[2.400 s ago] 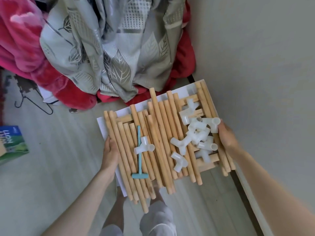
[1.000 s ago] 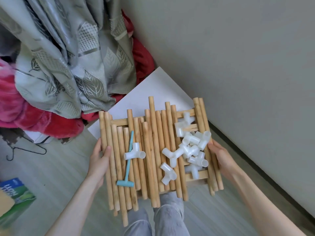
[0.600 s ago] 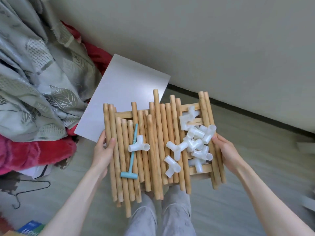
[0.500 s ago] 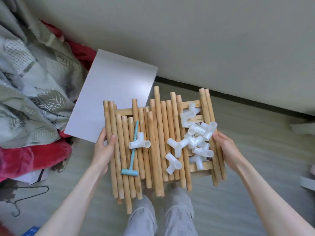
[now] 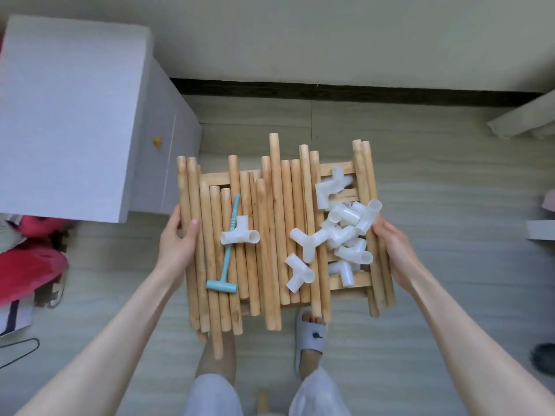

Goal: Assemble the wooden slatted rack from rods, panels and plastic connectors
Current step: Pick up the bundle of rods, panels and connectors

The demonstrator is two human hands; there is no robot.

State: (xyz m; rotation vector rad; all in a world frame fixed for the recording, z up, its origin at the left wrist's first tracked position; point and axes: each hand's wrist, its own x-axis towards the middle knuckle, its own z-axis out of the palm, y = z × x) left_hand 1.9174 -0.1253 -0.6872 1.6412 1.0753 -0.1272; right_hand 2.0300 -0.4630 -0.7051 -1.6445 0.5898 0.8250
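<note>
I carry a wooden slatted panel (image 5: 345, 285) level above the floor, loaded with several loose wooden rods (image 5: 277, 235). My left hand (image 5: 177, 244) grips its left edge, thumb over the outer rods. My right hand (image 5: 393, 250) grips the right edge, fingers curled under. A heap of white plastic connectors (image 5: 345, 232) lies on the right half, and one more connector (image 5: 238, 235) sits left of centre on a small blue mallet (image 5: 226, 256).
A white cabinet (image 5: 75, 115) with a small knob stands at the left, next to the wall and dark baseboard (image 5: 330, 91). Red and pink fabric (image 5: 27, 265) lies low left. My slippered foot (image 5: 310, 334) is under the panel. A dark object (image 5: 543, 357) sits far right.
I have turned right, carrying the loaded panel away from the curtain and blankets. The white cabinet is now at my left and the baseboard straight ahead. Both hands keep their grip.
</note>
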